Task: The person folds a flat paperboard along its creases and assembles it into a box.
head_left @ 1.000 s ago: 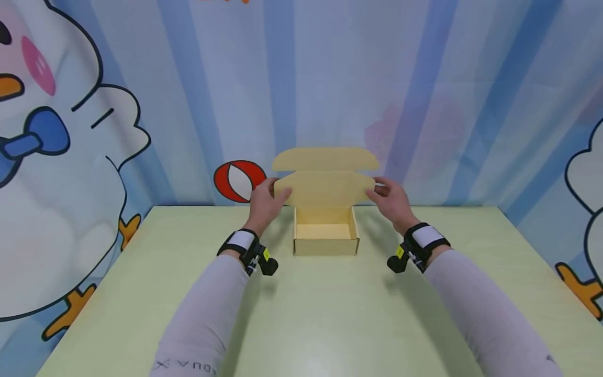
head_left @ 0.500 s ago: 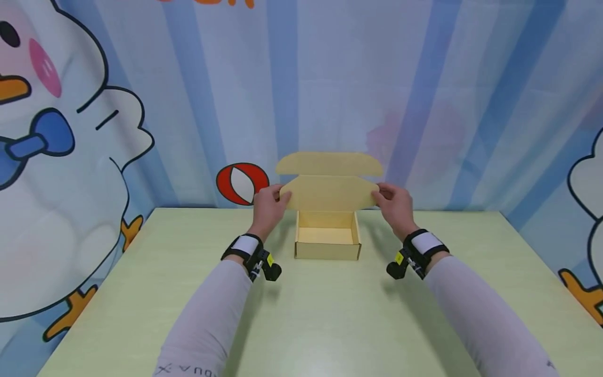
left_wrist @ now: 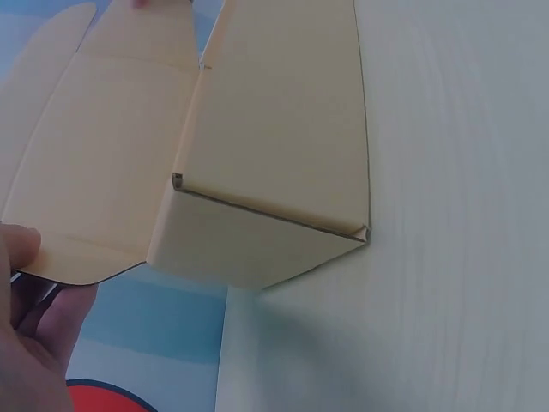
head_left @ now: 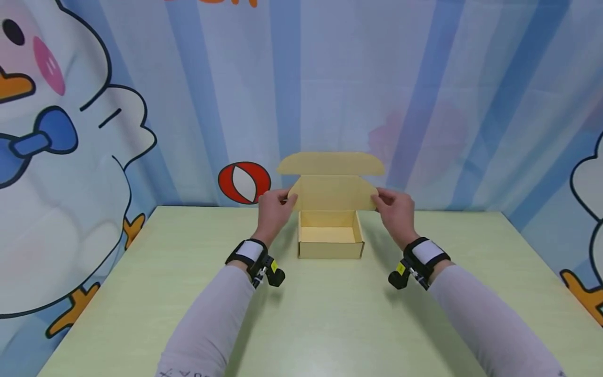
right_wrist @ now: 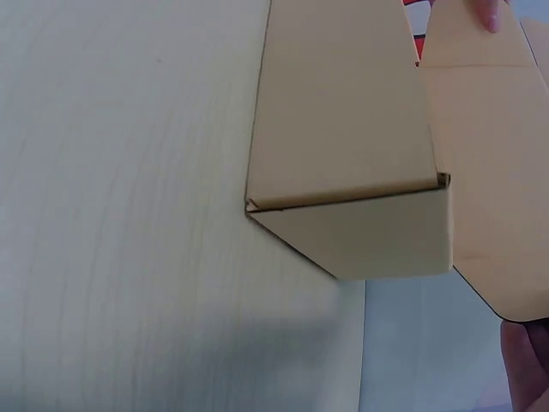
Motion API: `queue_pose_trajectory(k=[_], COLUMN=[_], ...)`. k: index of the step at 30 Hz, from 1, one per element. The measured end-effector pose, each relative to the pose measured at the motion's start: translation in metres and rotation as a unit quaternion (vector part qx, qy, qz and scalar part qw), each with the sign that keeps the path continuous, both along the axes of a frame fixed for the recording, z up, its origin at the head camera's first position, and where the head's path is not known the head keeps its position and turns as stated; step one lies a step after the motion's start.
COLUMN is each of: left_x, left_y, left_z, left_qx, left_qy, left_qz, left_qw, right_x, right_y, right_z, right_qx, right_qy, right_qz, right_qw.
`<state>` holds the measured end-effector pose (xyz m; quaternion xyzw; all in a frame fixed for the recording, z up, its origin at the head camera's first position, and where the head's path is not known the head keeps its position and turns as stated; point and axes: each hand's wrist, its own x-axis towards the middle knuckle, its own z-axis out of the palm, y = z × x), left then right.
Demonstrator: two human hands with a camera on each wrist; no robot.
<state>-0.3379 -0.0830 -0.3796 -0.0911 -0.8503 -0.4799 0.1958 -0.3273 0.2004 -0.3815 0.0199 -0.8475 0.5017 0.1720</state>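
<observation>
A tan cardboard box (head_left: 331,250) sits on the table with its lid (head_left: 334,192) raised at the back. A rounded front flap (head_left: 331,163) extends above the lid. My left hand (head_left: 275,213) pinches the lid's left side wing, thumb on the inner face and fingers behind. On the other side, my right hand (head_left: 395,213) pinches the right wing in the same way. Inside, the box shows a bare bottom. The left wrist view shows the box's side wall (left_wrist: 249,240) and my left thumb on the wing; in the right wrist view, fingertips (right_wrist: 521,365) touch the wing's edge.
The pale wood-grain table (head_left: 330,319) spreads around the box. Behind it hangs a blue striped curtain (head_left: 339,78) with a printed red-and-white ball (head_left: 244,182) and a large cartoon bird (head_left: 61,209) at left. Each wrist wears a black strapped camera.
The left wing has bent inward toward the lid under my left hand, and the right wing has also folded in somewhat. The whole view has shifted slightly; the box stays in place.
</observation>
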Motion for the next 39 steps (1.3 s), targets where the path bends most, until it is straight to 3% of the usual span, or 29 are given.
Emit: queue_pose_trajectory(k=[7,15,20,26,29,34,39], left_x=[0.005,0.009,0.010,0.011,0.011,0.012,0.011], left_y=[0.009,0.018,0.019,0.019,0.019,0.019,0.015], left_z=[-0.003,-0.001,-0.003,-0.004,-0.004,-0.004,-0.006], left_qx=[0.047,0.098,0.125,0.129,0.138,0.165,0.180], left_qy=[-0.016,-0.019,-0.033,-0.023,-0.037,-0.072,-0.082], left_qz=[-0.027,-0.031,-0.035,-0.037,-0.039,-0.056,-0.084], left_qw=[0.9984,0.9945,0.9910,0.9906,0.9889,0.9821,0.9767], right_x=[0.010,0.015,0.019,0.018,0.017,0.016,0.015], right_y=[-0.015,-0.023,-0.026,-0.030,-0.029,-0.024,-0.021], right_z=[-0.006,-0.008,-0.007,-0.005,-0.005,-0.004,-0.004], right_qx=[0.028,0.036,0.007,-0.059,-0.077,-0.095,-0.094], right_qy=[0.068,0.076,0.069,0.050,0.047,0.030,-0.009], right_qz=[-0.012,-0.015,-0.003,0.003,0.012,0.050,0.102], right_qw=[0.9972,0.9963,0.9976,0.9970,0.9959,0.9938,0.9903])
